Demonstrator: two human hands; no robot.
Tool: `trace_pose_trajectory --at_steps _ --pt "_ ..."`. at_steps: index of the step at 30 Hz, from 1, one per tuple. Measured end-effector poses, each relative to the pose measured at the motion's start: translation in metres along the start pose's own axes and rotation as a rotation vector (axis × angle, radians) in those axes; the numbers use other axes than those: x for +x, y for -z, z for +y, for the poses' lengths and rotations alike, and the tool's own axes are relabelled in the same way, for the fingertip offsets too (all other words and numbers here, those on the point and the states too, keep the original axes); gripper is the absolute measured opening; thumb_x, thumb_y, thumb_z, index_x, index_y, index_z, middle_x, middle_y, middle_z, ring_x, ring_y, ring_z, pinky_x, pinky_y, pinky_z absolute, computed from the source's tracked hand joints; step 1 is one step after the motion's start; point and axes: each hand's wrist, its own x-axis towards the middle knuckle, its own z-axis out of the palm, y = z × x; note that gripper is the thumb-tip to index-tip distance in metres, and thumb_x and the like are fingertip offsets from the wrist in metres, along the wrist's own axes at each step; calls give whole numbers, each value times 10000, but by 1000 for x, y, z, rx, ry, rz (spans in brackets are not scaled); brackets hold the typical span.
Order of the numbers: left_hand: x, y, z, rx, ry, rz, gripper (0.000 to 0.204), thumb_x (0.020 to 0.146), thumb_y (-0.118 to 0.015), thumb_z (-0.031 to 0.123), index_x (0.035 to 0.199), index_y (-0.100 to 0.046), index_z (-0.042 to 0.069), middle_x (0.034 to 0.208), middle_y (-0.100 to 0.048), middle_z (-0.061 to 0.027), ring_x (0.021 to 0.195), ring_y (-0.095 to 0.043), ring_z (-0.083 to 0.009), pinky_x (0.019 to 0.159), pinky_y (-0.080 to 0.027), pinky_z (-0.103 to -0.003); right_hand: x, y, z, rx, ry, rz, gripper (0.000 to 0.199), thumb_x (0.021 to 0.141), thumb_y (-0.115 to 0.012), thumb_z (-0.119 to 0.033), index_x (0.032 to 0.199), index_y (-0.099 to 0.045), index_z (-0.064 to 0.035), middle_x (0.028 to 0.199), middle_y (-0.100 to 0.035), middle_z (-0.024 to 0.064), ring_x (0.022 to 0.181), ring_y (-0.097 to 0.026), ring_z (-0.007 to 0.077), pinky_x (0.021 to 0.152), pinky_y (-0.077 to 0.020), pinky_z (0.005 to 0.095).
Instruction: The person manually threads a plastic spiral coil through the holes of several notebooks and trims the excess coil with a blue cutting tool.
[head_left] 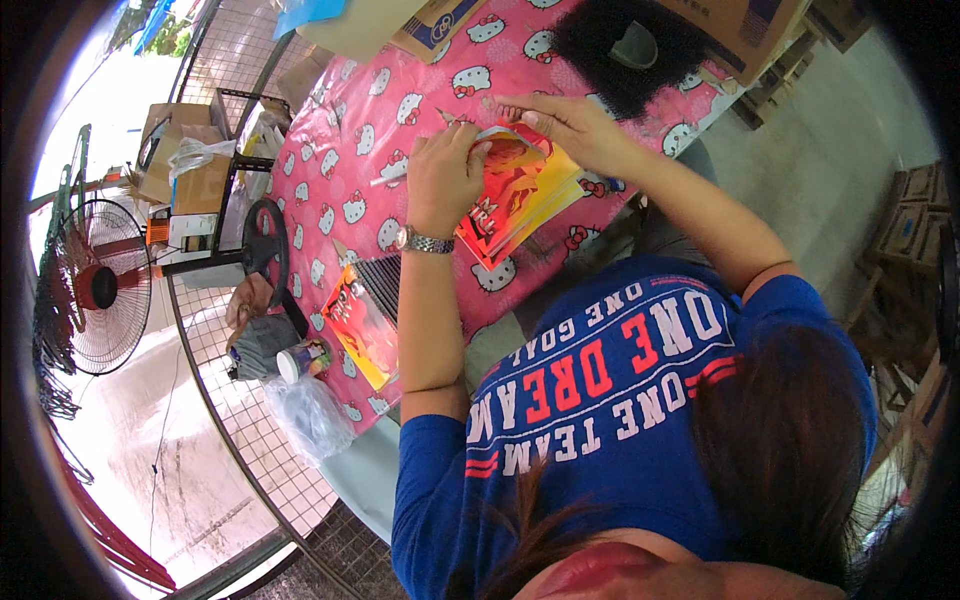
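Observation:
My left hand [447,172], with a metal watch [424,241] on its wrist, is closed on the left upper edge of a red and yellow printed pouch [505,190]. At the top of that pouch, my right hand [575,130] pinches its rim, with the fingers pointing left. The pouch's top looks slightly parted between my hands. More yellow-edged pouches lie layered beneath it near the table's front edge. A thin white stick-like piece [388,181] lies left of my left wrist. Farther left are another red and yellow pouch [358,330] and a dark ribbed item [380,283].
The table has a pink cat-print cover [350,205]. At its far right lies a black mat-like patch [580,45] with a translucent scoop-like piece [634,46], beside a cardboard box [735,30]. A white-lidded jar [292,365], plastic bag [308,415] and fan [105,290] stand left.

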Motion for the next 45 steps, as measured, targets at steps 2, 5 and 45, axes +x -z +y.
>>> trace_pose_trajectory --at_steps 2,5,45 --pt "3 0 4 -24 -22 -55 176 846 -628 224 910 -597 62 772 -615 -122 732 -595 -327 680 -439 -434 2 14 6 -17 98 -15 266 943 -586 -205 1189 -663 -142 1177 -641 111 990 -639 222 803 -507 342" --pt "3 -3 10 -31 -44 -55 174 853 -624 226 903 -598 61 742 -603 -126 715 -589 -332 680 -436 -435 5 25 0 -303 318 -18 253 888 -629 -132 1136 -680 -136 1041 -635 112 900 -624 266 763 -507 348" --pt "15 -7 28 -122 -67 -93 295 846 -649 169 1116 -578 74 950 -663 -137 871 -616 -317 839 -429 -400 -12 18 -39 -483 3 73 272 852 -637 -87 1112 -559 -70 931 -611 121 954 -611 358 742 -500 434"
